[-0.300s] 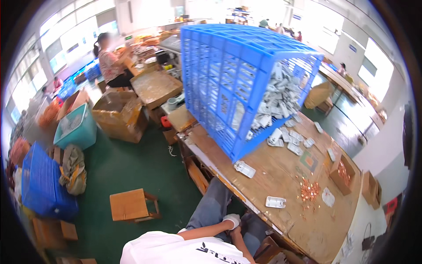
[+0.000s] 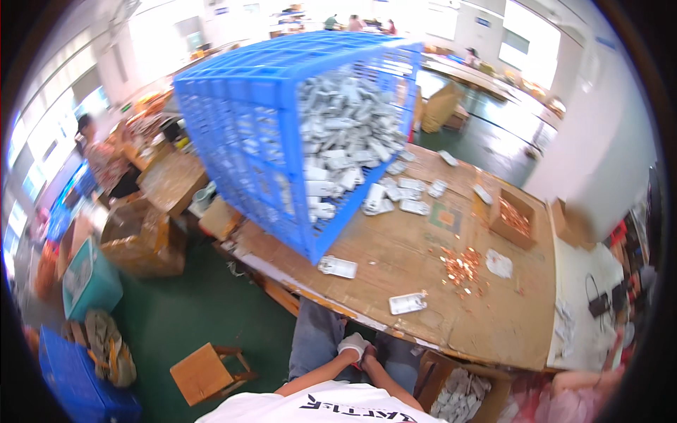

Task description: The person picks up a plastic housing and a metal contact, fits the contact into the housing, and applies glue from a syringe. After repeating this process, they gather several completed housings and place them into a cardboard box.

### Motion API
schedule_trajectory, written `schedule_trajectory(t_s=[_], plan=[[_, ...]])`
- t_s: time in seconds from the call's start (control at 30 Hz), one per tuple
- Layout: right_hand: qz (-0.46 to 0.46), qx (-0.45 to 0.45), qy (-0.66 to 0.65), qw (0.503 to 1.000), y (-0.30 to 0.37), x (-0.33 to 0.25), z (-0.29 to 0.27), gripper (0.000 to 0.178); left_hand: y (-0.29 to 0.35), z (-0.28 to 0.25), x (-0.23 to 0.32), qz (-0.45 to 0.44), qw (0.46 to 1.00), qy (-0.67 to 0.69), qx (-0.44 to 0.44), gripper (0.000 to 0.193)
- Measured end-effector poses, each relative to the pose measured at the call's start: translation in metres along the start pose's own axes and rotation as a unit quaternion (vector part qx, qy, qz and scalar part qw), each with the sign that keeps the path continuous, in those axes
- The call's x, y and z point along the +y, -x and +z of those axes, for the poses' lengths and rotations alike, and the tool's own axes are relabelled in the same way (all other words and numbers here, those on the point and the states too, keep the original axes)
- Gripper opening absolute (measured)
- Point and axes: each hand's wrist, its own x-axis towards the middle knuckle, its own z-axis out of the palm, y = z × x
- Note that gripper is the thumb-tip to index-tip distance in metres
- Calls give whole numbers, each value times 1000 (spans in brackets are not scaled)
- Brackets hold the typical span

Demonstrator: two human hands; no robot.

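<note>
Far left, on the green floor: square-topped wooden stool (image 2: 204,374), unoccupied. Next, large blue slatted plastic crate (image 2: 288,134) on its side atop the brown cardboard-covered table (image 2: 367,271), mouth facing right, heaped with small white plastic casings (image 2: 345,130). Just beyond its near corner, one single white casing (image 2: 337,267), lying flat. Below the table edge, in the lap: white-covered left hand (image 2: 352,344) against bare right hand (image 2: 369,351), nothing visibly grasped; cannot tell whether clenched or loose. Further right, loose cluster of white casings (image 2: 398,194) by the crate mouth; another lone white casing (image 2: 407,303) nearer the front edge. Then scattered heap of shiny copper-coloured pieces (image 2: 462,268); below, open brown cardboard box (image 2: 499,386) holding more white pieces. Lastly, small cardboard tray-box (image 2: 513,218) with further copper bits. Judged by eye: bulk still crated, small share out, copper spread ready; any fitting done, too small to tell.
</note>
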Motion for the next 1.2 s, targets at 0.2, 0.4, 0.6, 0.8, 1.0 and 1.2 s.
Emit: schedule_trajectory(t_s=[0.2,0.4,0.6,0.8,1.0,1.2], plan=[[-41,104,-149,982,-18,-32,45,64,-21,7,-17,138,990,5,23,33],[-62,107,-256,959,-24,-49,21,66,-28,18,-9,169,975,62,132,30],[-43,26,-237,970,-10,-47,10,67,-60,34,-34,153,987,33,28,35],[86,-87,-115,986,-10,10,31,69,-56,17,-50,339,915,-212,58,38],[59,-144,-213,964,-45,29,34,57,-17,17,-28,179,982,46,33,37],[66,-77,-187,977,21,-19,16,53,-15,16,-29,131,990,54,-21,37]])
